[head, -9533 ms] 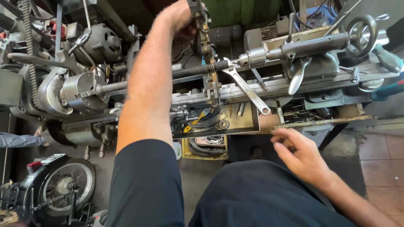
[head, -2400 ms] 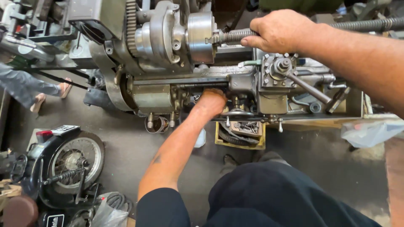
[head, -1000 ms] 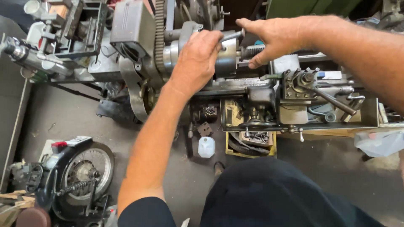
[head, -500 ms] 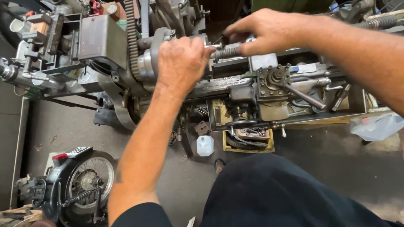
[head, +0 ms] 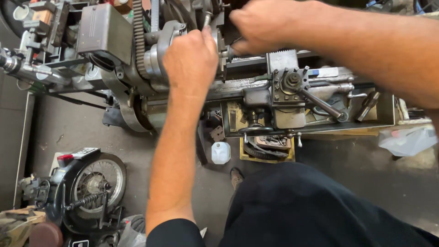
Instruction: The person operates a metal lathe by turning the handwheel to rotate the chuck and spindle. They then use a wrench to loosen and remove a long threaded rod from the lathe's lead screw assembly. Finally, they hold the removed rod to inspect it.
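Observation:
I stand over a grey metal lathe (head: pixel 256 98). My left hand (head: pixel 190 57) is closed in a fist at the chuck, next to the headstock gear (head: pixel 137 36), and a thin metal handle (head: pixel 206 19) sticks up out of the fist. The chuck itself is hidden behind this hand. My right hand (head: pixel 265 25) reaches in from the right and grips a dark metal rod (head: pixel 230 53) just right of the chuck. Below it sits the carriage with its tool post (head: pixel 291 81) and a long lever (head: pixel 322 104).
On the concrete floor lie a white plastic bottle (head: pixel 221 152) and a yellow tray of parts (head: pixel 267 151) under the lathe. A motorcycle wheel (head: pixel 93 183) stands at the lower left and a plastic bag (head: pixel 407 139) at the right. My dark trousers (head: pixel 320 210) fill the bottom.
My left hand came up from under the lathe bed to the chuck and closed there. My right hand stayed on the rod and shifted slightly left toward the chuck.

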